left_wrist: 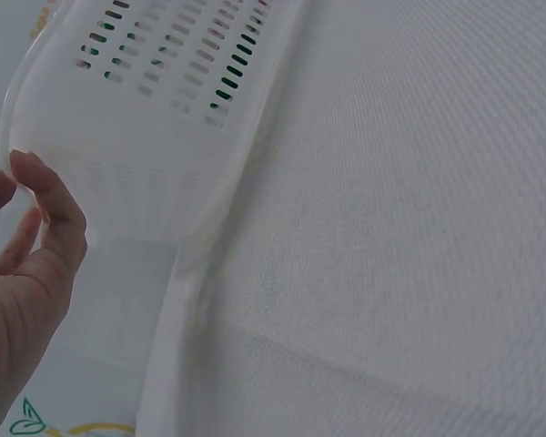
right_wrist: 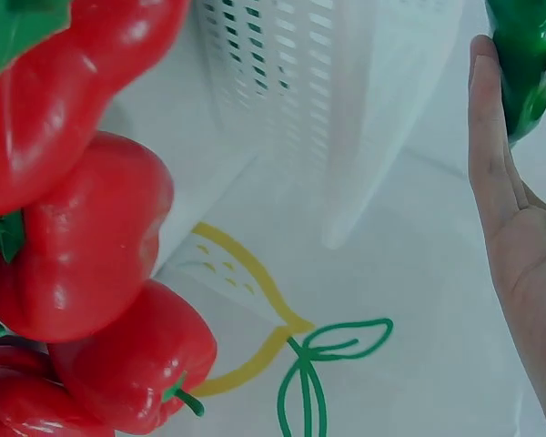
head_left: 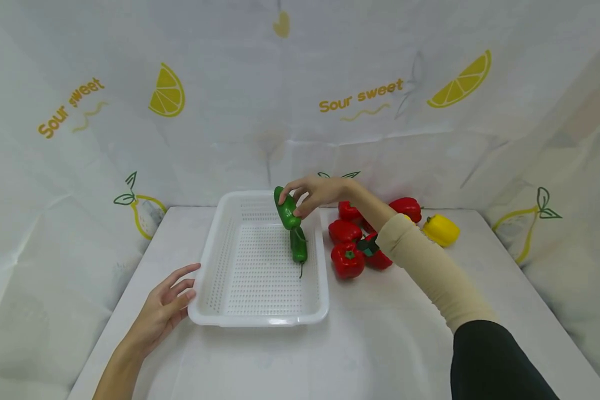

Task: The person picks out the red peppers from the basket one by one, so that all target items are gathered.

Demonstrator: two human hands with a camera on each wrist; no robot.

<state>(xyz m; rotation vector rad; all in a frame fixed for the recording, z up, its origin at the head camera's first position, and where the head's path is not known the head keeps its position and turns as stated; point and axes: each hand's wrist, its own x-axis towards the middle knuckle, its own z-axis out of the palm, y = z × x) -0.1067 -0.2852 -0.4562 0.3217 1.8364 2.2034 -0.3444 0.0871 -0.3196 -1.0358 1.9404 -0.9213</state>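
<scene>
My right hand pinches a glossy green chili pepper between thumb and fingers, over the back right part of the white perforated basket. Just below it, a second green chili pepper lies inside near the right wall, its thin stem pointing toward me. In the right wrist view the held pepper shows at the top right corner, partly cut off. Beside the basket's near left corner, my left hand has its fingers loosely extended, with the fingertips right at the rim.
Right of the basket, several red bell peppers sit in a cluster, partly behind my right forearm. A yellow bell pepper lies farther right, near the back table edge. White cloth with lemon prints hangs behind and at both sides.
</scene>
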